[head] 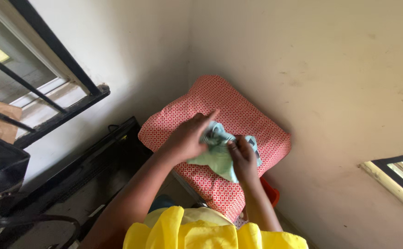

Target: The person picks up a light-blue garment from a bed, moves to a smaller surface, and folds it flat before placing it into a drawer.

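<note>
Looking from the left edge, a black bag (1, 163) sat under a barred window (21, 83), and beside it a dark piece of furniture (95, 159) ran along the wall toward the corner. Next came the left hand (187, 137), its bare forearm rising from the bottom of the view and slanting up to the right. That hand lay palm down with the fingers spread, the forefinger stretched out toward the far corner, and its fingers were closed over the left part of a pale green cloth (217, 154). The cloth lay bunched on a red patterned cover (252, 120) that draped a raised, squarish surface set into the corner of the room; what lay under the cover could not be told. The cloth's long axis ran roughly from upper left to lower right, with a loose corner hanging toward the person. Just to the right, the right hand (243, 157) came up almost straight from below, knuckles upward, its fingers curled and pinching the cloth's right part, so both hands grasped the same cloth and nearly touched. A yellow garment (197, 233) filled the bottom middle. An orange object (271, 191) showed under the cover's right edge, and farther right a second window frame (397, 177) cut into the pale wall (330, 69).
</note>
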